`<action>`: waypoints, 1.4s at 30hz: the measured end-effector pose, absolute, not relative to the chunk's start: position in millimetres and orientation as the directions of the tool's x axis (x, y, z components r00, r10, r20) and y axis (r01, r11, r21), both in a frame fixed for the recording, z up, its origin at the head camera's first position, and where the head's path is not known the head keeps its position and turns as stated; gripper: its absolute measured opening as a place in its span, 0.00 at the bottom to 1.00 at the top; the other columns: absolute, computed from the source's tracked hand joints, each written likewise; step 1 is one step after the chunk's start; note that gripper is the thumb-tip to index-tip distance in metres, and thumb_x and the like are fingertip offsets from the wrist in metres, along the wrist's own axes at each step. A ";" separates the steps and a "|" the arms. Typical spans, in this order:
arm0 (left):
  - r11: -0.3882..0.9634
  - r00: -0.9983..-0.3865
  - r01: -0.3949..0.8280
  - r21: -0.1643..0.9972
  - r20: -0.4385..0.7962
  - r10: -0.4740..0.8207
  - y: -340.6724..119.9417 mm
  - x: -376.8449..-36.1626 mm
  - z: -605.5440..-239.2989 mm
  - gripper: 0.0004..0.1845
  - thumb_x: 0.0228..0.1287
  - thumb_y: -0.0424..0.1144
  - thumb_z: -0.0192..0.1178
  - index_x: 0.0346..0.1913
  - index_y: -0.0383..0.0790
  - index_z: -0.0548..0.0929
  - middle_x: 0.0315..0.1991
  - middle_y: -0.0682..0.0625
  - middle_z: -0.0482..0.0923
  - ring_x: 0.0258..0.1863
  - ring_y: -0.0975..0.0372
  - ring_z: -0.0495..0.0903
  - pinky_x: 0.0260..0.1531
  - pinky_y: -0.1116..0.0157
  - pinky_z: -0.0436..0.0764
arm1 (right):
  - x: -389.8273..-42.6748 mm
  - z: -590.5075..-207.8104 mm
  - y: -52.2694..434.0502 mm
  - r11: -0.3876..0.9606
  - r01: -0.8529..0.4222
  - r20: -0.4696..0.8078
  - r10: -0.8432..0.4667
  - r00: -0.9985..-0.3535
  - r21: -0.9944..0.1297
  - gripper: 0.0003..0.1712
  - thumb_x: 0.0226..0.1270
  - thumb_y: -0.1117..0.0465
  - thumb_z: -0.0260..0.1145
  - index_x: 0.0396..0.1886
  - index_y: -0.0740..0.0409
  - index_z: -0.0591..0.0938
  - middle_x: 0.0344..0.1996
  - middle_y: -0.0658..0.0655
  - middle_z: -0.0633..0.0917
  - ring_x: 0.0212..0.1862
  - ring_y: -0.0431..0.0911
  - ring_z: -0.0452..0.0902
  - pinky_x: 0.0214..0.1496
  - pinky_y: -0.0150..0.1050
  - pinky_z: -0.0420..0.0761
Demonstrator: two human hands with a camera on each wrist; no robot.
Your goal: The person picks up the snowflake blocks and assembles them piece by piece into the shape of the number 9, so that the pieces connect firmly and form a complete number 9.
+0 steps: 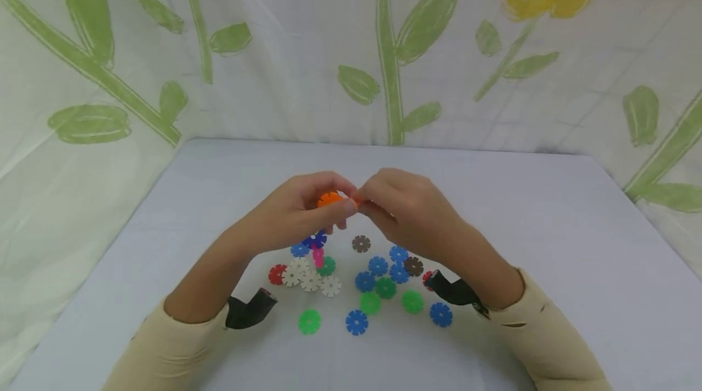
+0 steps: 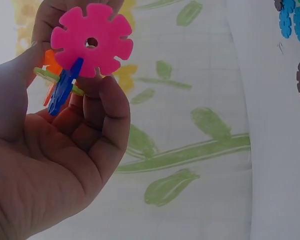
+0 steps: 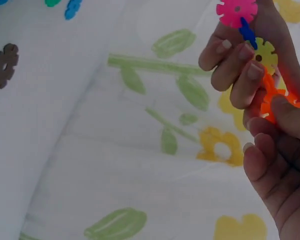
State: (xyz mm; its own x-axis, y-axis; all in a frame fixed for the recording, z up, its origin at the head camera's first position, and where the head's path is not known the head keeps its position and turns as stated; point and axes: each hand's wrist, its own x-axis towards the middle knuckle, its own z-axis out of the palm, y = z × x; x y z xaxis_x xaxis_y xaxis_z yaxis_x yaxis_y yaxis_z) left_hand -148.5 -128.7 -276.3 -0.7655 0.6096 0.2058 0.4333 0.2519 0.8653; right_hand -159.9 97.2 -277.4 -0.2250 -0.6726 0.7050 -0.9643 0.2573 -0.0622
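Both hands are raised over the table's middle, meeting fingertip to fingertip around a chain of slotted plastic snowflake discs. My left hand [image 1: 307, 211] curls round the chain, thumb and fingers gripping it. A pink disc [image 2: 112, 30] stands at one end, slotted to a dark blue disc [image 2: 61, 92], followed by a yellow disc [image 3: 267, 56] and orange discs [image 1: 329, 198] at the other end. My right hand [image 1: 411, 208] pinches an orange disc [image 3: 266, 107] between thumb and fingers, which partly hide it. In the head view, the left hand covers much of the chain.
Loose discs lie on the white table [image 1: 164, 257] below the hands: several blue [image 1: 357, 322], several green [image 1: 309, 321], several white [image 1: 331, 286], brown [image 1: 361, 243] and red [image 1: 277, 274]. Black wrist mounts [image 1: 249, 310] stick out at both cuffs. A flower-patterned curtain [image 1: 296, 86] hangs behind.
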 end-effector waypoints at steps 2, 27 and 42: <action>0.255 -0.756 0.455 0.853 0.218 0.617 -128.9 -150.2 -276.4 0.12 0.73 0.39 0.58 0.55 0.42 0.81 0.33 0.51 0.81 0.29 0.57 0.81 0.27 0.60 0.82 | -163.5 -277.5 98.5 0.242 -0.965 0.693 -0.680 -0.240 -0.098 0.12 0.57 0.72 0.75 0.38 0.63 0.82 0.30 0.55 0.85 0.33 0.46 0.81 0.37 0.34 0.83; 0.107 -0.773 0.289 0.951 0.166 0.612 -137.2 -152.0 -271.3 0.18 0.80 0.44 0.47 0.59 0.36 0.76 0.29 0.39 0.70 0.27 0.48 0.76 0.31 0.61 0.82 | -222.6 -357.6 81.7 0.685 -0.620 -0.266 -0.725 -0.636 -0.384 0.11 0.66 0.58 0.72 0.45 0.49 0.81 0.34 0.46 0.78 0.38 0.41 0.75 0.44 0.31 0.78; 0.223 -0.849 0.399 0.889 0.266 0.457 -134.4 -152.9 -273.2 0.13 0.78 0.38 0.52 0.58 0.37 0.75 0.24 0.43 0.72 0.23 0.51 0.79 0.27 0.61 0.83 | -211.4 -317.1 94.4 0.071 -0.754 0.530 -0.667 -0.523 -0.654 0.09 0.73 0.75 0.57 0.49 0.64 0.72 0.34 0.53 0.79 0.30 0.45 0.74 0.31 0.36 0.79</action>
